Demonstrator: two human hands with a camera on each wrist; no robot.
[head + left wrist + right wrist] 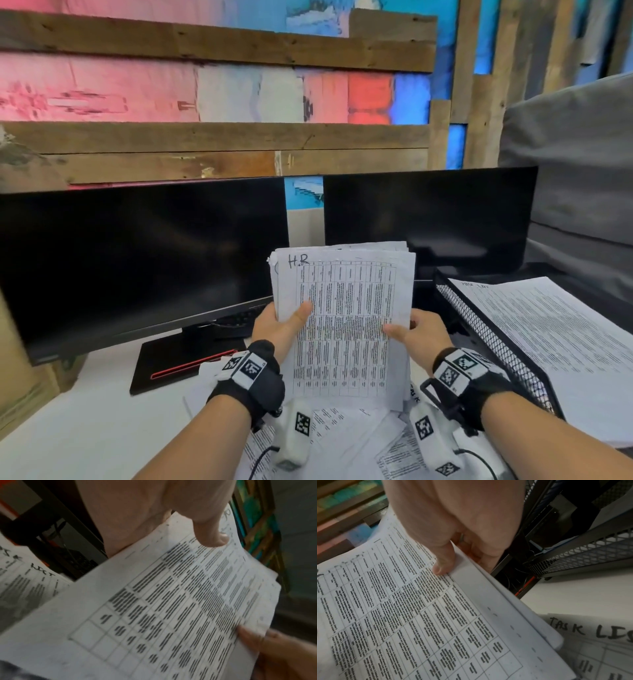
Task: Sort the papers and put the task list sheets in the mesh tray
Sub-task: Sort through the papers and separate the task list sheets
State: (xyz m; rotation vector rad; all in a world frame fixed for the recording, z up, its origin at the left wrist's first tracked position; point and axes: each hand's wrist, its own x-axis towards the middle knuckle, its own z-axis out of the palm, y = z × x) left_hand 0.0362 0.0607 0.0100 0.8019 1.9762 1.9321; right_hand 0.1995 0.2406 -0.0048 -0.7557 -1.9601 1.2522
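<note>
I hold a stack of printed sheets (346, 318) upright in front of the monitors; its top sheet is a table with "H.R" handwritten at the top left. My left hand (281, 323) grips the stack's left edge, thumb (212, 536) on the front. My right hand (416, 330) pinches the right edge, thumb (443, 563) on the front and fingers behind. The black mesh tray (493, 342) stands at the right with printed sheets (555, 329) lying in it. Loose sheets (346, 431) cover the desk below my wrists; one reads "TASK LIS…" (594, 631).
Two dark monitors (137, 260) (428, 219) stand behind the stack, the left one on a black base with a red stripe (185, 363). A grey cushion (575, 178) rises at the far right, a cardboard box (20, 383) at the left edge.
</note>
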